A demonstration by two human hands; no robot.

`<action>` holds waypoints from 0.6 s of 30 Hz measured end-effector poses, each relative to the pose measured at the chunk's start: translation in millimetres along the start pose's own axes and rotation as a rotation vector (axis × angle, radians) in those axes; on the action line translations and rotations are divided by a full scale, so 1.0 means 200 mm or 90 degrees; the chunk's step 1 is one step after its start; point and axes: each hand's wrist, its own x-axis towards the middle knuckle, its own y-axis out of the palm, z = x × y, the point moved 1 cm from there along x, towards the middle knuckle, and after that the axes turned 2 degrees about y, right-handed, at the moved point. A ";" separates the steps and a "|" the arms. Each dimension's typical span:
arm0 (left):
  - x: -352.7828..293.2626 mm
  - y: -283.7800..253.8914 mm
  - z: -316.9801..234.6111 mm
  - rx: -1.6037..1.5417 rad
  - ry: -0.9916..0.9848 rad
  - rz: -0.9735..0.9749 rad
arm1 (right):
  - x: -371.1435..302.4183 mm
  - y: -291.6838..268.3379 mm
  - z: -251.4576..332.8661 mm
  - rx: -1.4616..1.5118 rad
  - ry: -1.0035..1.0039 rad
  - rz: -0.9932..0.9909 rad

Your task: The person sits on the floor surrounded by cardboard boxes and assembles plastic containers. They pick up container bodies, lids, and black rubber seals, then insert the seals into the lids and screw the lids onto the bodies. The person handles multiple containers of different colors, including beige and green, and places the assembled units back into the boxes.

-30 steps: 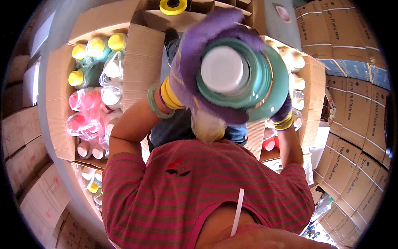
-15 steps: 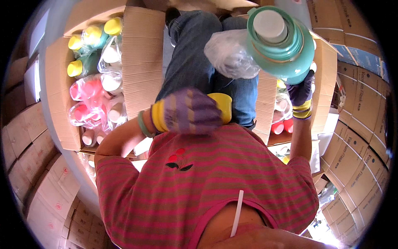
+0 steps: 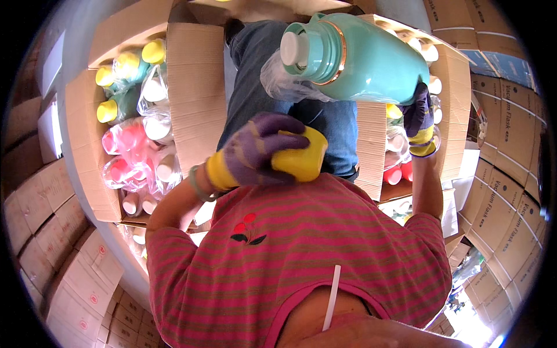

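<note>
My right hand (image 3: pixel 419 123), in a purple and yellow glove, grips a mint-green flask (image 3: pixel 361 57) by its body and holds it tilted, its white stopper (image 3: pixel 292 47) pointing left. A crumpled clear plastic bag (image 3: pixel 283 86) hangs under the flask's neck. My left hand (image 3: pixel 261 146), gloved the same way, is closed around a yellow cup-shaped lid (image 3: pixel 301 155) in front of my chest, below the flask's mouth and apart from it.
An open cardboard box (image 3: pixel 191 98) on my left holds several bagged flasks in pink, green and yellow. Another open box (image 3: pixel 455 104) with flasks stands on my right. Stacked sealed cartons (image 3: pixel 502 191) line both sides. My legs in jeans (image 3: pixel 272 64) lie between the boxes.
The flask has swung from facing the camera to lying tilted on the right. My left hand came off it with the yellow lid and dropped toward my chest.
</note>
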 end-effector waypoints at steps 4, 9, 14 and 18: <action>-0.08 -0.11 -0.02 -0.346 0.026 -0.419 | 0.03 -0.07 -0.01 -0.054 -0.027 0.067; 0.06 -0.16 0.13 -0.232 -0.017 -0.367 | 0.07 -0.09 -0.02 -0.218 -0.166 0.113; 0.08 -0.20 0.14 0.212 0.074 -0.327 | 0.15 -0.12 0.15 -0.287 -0.182 0.138; 0.04 -0.13 0.10 0.494 0.076 -0.215 | 0.11 0.06 0.58 -0.506 -0.249 0.257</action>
